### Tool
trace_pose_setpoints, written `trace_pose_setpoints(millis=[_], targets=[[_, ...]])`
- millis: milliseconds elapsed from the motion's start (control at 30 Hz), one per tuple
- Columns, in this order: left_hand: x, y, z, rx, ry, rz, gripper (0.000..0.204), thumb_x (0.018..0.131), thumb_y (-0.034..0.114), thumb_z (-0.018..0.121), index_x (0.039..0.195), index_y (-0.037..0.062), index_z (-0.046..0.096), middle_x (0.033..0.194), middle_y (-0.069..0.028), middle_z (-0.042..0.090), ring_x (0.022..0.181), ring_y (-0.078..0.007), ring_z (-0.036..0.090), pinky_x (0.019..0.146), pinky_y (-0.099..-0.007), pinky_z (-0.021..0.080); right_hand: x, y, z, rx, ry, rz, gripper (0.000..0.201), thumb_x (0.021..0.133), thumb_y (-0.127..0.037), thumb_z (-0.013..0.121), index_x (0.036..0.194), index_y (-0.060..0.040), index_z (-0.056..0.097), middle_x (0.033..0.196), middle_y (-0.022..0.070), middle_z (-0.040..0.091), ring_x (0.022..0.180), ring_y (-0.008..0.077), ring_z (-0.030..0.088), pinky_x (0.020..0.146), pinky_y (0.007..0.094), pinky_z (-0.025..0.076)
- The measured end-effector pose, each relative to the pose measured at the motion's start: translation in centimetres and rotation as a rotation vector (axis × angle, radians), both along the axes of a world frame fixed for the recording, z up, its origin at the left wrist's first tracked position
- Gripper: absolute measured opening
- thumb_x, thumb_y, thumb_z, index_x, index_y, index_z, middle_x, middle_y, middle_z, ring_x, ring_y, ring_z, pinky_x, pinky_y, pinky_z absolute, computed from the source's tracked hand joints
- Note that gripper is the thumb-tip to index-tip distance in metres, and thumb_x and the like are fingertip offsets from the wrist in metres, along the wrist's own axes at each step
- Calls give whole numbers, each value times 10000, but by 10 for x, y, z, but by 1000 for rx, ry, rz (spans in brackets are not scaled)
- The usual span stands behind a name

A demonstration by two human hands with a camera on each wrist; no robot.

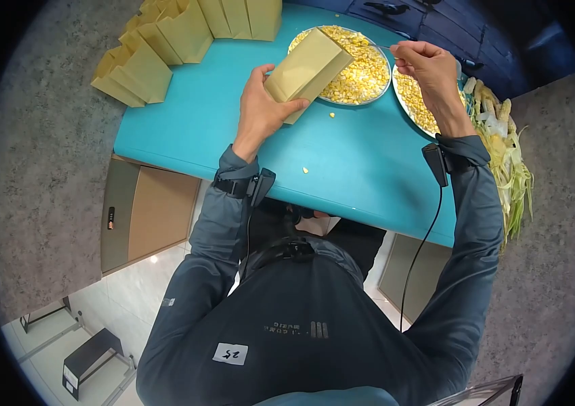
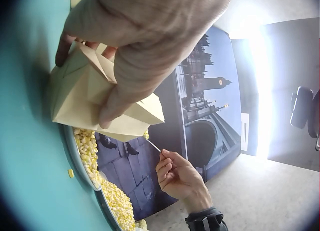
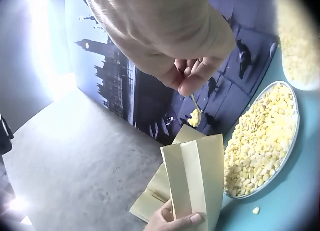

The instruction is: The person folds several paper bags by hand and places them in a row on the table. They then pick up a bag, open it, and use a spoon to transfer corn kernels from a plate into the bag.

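My left hand (image 1: pixel 260 111) grips a tan paper bag (image 1: pixel 307 66), tilted over the near side of a plate of corn kernels (image 1: pixel 362 78); in the left wrist view the thumb presses the bag (image 2: pixel 80 98). My right hand (image 1: pixel 429 71) pinches the thin handle of a small spoon (image 3: pixel 198 111), which holds some yellow kernels (image 3: pixel 194 118) close above the bag (image 3: pixel 195 176) in the right wrist view. A second plate of kernels (image 1: pixel 417 101) lies below the right hand. Whether the bag has anything inside is hidden.
Several upright paper bags (image 1: pixel 142 71) stand at the table's back left. Corn husks and cobs (image 1: pixel 500 135) lie along the right edge. Loose kernels (image 1: pixel 305 170) are on the teal table (image 1: pixel 186 128). A dark printed backdrop (image 1: pixel 463 34) rises behind the plates.
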State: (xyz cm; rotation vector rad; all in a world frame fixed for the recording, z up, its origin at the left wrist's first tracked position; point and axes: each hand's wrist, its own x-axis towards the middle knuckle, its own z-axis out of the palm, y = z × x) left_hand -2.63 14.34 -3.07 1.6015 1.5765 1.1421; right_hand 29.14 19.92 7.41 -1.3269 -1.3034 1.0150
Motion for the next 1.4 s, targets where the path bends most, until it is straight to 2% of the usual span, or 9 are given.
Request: trace_pose_setpoints(millis=[200,333,400,533,700,867,933,967,1400], targets=[[3,1,-2,-1,2,-7,1034,678,277,1047,1500,-36,502,1319,-215,688,1192,-348,708,1015,-434,593,-34,4,8,70,-245,93,117,948,-84,814,1005,18,817,859,62,788,768,107,736,698,256,608],[4,2,-3,18,30,-2,1031,687,267,1047,1504,-39,498,1273,-186,683,1149,-294,714,972,-397,610,-47,2,11,524,-689,311,93,927,-50,800,1011,-8,802,859,61,797,786,121,741,718,270,599],[4,1,-2,18,35,6,1025,691,270,1046,1500,-38,498,1273,-188,687,1149,-291,716,968,-396,612,-50,0,19,753,-875,368,106,903,-74,744,986,-43,802,896,114,803,795,241,779,742,354,613],[0,2,-8,28,30,11,1025,696,278,1045,1497,-43,494,1281,-195,689,1153,-290,717,968,-392,612,-34,-12,25,770,-680,239,91,927,-69,717,973,-46,792,905,91,806,797,220,776,734,347,601],[-1,3,-11,23,-38,20,1030,703,300,1049,1494,-49,487,1292,-209,687,1158,-291,720,967,-391,620,6,-2,-24,326,-742,-90,158,885,-155,856,966,-21,833,787,41,793,703,100,736,658,260,565],[-1,1,-10,-6,-82,28,1007,698,318,1041,1477,-25,502,1318,-232,696,1174,-335,726,974,-420,614,20,6,-71,35,-624,-153,147,830,-141,839,901,-12,837,786,69,805,698,151,754,693,315,602],[0,0,-10,-9,-92,23,999,699,312,1040,1473,-23,505,1305,-230,698,1158,-328,731,955,-416,621,9,5,-77,-95,-339,-102,120,846,-102,849,889,9,830,768,88,789,675,148,745,643,301,594],[0,0,-11,5,-97,25,994,698,308,1042,1470,-19,507,1291,-223,698,1145,-318,732,940,-412,626,0,5,-78,-123,-284,-121,99,887,-42,847,905,39,793,783,74,755,646,118,692,592,241,555],[1,-3,-4,-9,-163,14,985,703,289,1050,1472,-7,511,1241,-185,687,1113,-276,730,894,-387,639,-25,17,-107,-332,315,-137,119,926,13,818,1026,65,779,893,101,770,722,132,721,656,244,617]])
